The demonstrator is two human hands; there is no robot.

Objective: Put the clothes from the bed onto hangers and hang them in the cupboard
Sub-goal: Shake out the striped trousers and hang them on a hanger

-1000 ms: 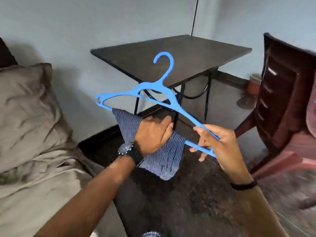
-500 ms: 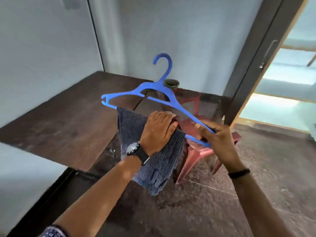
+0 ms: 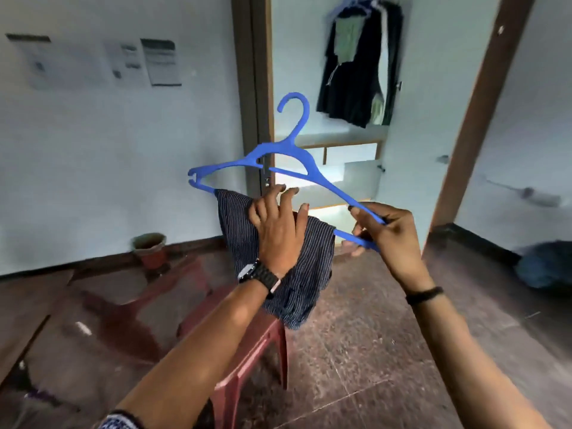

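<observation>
Cloth comes first here: a dark navy pinstriped garment (image 3: 288, 267) is folded over the lower bar of a bright blue plastic hanger (image 3: 284, 164), draping down on both sides in mid-air, above a maroon plastic stool (image 3: 247, 357) and in front of the open cupboard (image 3: 349, 144). To my eye the dressing of the hanger is all but finished and the carrying step is in hand; what is left for this piece is to get the hook onto the rail.

That next move, I'd judge, calls for raising the hanger well up and forward, hook leading, toward the spot where dark hanging clothes (image 3: 360, 69) already sit high inside the cupboard, while keeping the bar level enough that the garment doesn't slide off the free end.

The left hand (image 3: 278, 230) lies flat on the cloth over the bar, palm down, fingers straight and spread, the tips reaching past the fold; it presses rather than grasps, a black wristwatch (image 3: 260, 275) showing at the wrist. The right hand (image 3: 383, 230) pinches the hanger's right-hand end, thumb and forefinger closed on the upper arm, the other fingers curled under the lower bar; a thin black wristband (image 3: 424, 295) circles that wrist. Both forearms reach forward, the hanger tilted down toward the right hand.
</observation>
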